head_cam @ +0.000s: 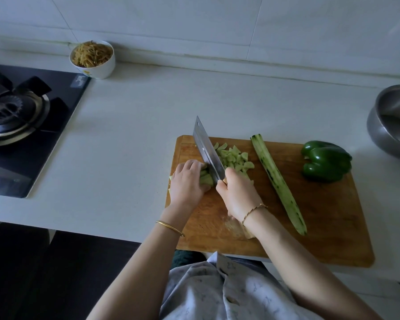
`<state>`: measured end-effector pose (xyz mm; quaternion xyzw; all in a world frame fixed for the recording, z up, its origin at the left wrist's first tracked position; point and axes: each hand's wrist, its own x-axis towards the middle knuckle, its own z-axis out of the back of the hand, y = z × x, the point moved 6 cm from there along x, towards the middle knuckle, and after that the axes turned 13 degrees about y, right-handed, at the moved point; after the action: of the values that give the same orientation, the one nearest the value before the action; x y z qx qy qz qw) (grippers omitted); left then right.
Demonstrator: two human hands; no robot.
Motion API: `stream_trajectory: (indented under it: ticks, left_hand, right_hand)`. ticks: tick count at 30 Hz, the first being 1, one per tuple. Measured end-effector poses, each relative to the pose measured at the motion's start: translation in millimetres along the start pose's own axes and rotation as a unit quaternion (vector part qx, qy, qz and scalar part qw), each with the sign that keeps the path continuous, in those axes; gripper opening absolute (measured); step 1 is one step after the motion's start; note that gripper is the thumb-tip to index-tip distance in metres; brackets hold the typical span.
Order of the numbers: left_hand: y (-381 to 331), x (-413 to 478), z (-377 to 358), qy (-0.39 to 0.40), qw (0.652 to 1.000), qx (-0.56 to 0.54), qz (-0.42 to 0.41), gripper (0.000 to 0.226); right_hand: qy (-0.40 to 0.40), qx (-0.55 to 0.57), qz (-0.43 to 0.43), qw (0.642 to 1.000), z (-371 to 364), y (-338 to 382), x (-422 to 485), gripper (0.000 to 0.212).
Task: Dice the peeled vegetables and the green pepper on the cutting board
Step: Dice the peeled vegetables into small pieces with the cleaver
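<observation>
The left hand (187,181) curls over the peeled vegetable (206,179) to steady it while the right hand (237,195) grips the cleaver (206,148)

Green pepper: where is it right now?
In the head view, the pepper sits whole at the far right of the board, just right of the long peeled vegetable and below-left of the metal pot.
</observation>
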<state>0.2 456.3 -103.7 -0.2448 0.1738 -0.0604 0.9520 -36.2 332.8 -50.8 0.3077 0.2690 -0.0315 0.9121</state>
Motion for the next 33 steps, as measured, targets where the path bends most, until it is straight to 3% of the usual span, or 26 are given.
stream_trajectory:
  ticks: [13, 33]
  left_hand:
    - [5, -8, 2, 0.014, 1.0, -0.012, -0.019, 0.056]
    - [4, -9, 1, -0.02, 0.999, -0.011, -0.032, 0.046]
  right_hand:
    - [-0.048, 0.074, 0.002, 0.996, 2, -12, -6, 0.021]
    - [-0.002, -0.004, -0.006, 1.0, -10, 1, 2, 0.02]
